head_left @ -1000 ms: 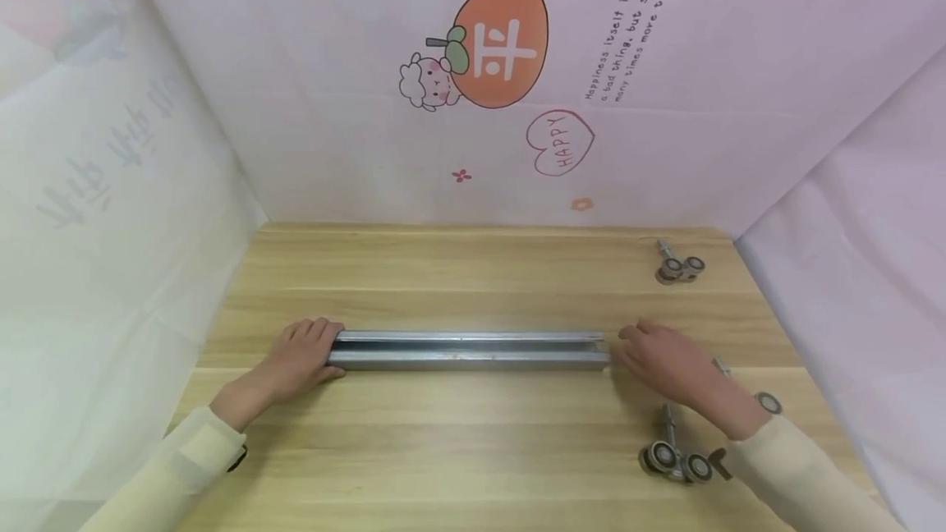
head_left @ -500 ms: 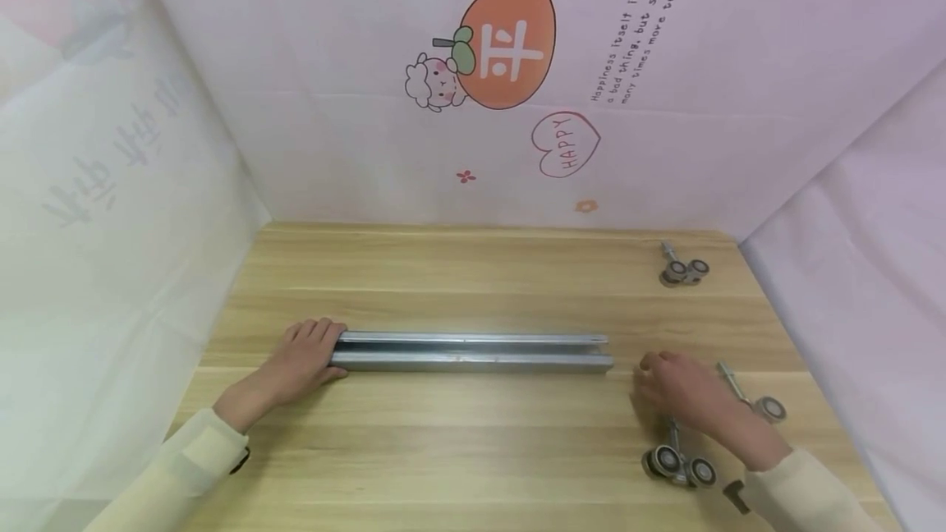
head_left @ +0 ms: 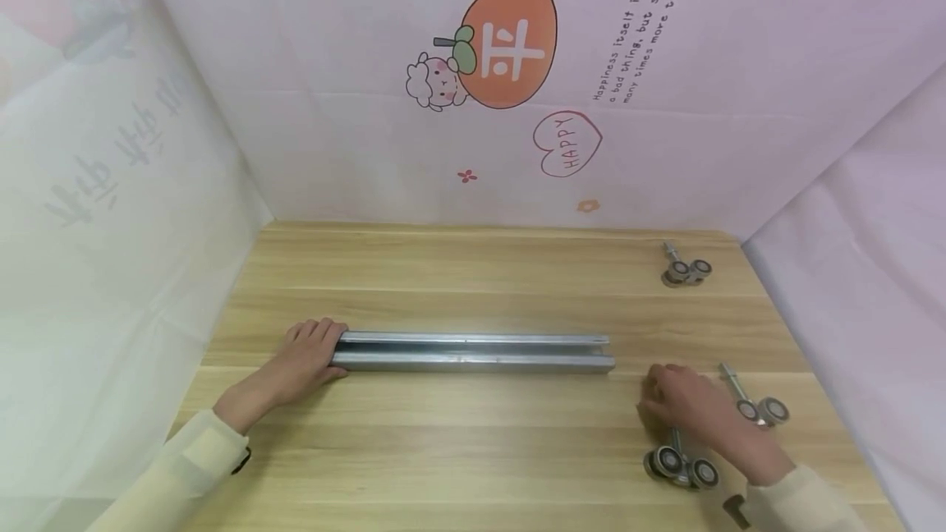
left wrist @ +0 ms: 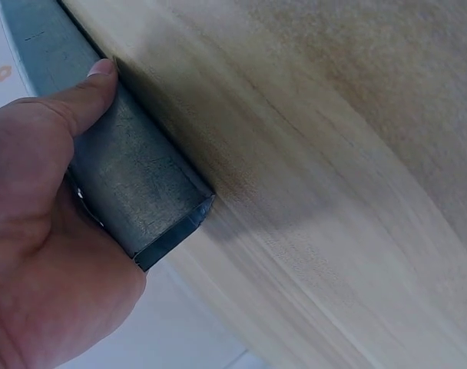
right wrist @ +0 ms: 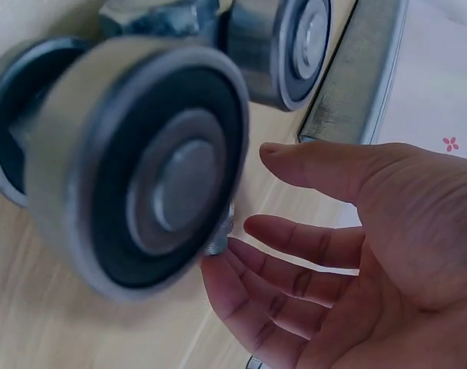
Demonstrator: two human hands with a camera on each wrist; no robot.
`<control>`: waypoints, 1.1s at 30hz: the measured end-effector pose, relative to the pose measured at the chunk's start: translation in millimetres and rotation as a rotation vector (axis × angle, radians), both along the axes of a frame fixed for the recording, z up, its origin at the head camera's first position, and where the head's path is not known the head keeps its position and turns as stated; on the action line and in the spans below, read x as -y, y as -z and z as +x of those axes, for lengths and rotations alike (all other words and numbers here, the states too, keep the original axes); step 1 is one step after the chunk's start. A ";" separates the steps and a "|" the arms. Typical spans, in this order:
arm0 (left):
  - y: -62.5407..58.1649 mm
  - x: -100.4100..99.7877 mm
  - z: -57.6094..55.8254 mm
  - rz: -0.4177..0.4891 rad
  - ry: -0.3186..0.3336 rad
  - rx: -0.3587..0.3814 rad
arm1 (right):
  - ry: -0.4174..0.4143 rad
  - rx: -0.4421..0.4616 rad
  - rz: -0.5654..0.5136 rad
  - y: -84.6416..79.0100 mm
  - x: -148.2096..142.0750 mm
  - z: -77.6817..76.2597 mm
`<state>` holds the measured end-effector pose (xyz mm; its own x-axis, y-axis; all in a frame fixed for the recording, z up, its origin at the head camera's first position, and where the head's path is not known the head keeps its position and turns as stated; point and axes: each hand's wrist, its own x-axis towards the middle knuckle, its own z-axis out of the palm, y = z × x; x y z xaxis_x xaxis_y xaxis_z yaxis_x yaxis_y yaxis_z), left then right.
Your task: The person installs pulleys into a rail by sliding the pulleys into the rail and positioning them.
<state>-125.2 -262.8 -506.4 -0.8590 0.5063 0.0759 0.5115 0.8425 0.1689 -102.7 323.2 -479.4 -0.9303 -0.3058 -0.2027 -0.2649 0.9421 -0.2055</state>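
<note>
Right hand (head_left: 691, 405) drawn back, roller (head_left: 668, 462) beside fingers (right wrist: 295, 237)

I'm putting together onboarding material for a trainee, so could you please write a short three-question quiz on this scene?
1. Count: In the head view, how many roller units can be seen on the wooden table?
2. Multiple choice: Which part of the metal rail does the left hand grip?
A) The left end
B) The middle
C) The right end
3. True or false: The right hand is apart from the metal rail.

Key:
1. Three.
2. A.
3. True; a gap shows between the right hand and the rail's right end.
</note>
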 end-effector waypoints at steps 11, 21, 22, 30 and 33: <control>6.4 0.5 -0.9 0.008 -0.019 -0.016 | 0.035 0.031 0.043 4.0 -7.1 7.3; 8.2 0.5 0.2 0.001 -0.032 -0.002 | 0.058 0.095 0.011 1.8 -6.3 12.0; 8.2 0.5 0.4 0.001 -0.032 -0.004 | 0.056 0.099 0.010 2.0 -6.4 12.0; 9.1 0.7 1.3 0.002 -0.034 -0.014 | 0.050 0.098 0.013 2.5 -8.7 12.3; 9.3 0.5 1.4 0.001 -0.038 -0.013 | 0.071 0.120 0.015 1.0 -8.6 12.2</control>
<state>-123.8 -263.3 -515.7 -0.8768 0.4729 0.0874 0.4809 0.8614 0.1636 -90.6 331.8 -480.4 -0.9182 -0.2365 -0.3177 -0.1721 0.9607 -0.2178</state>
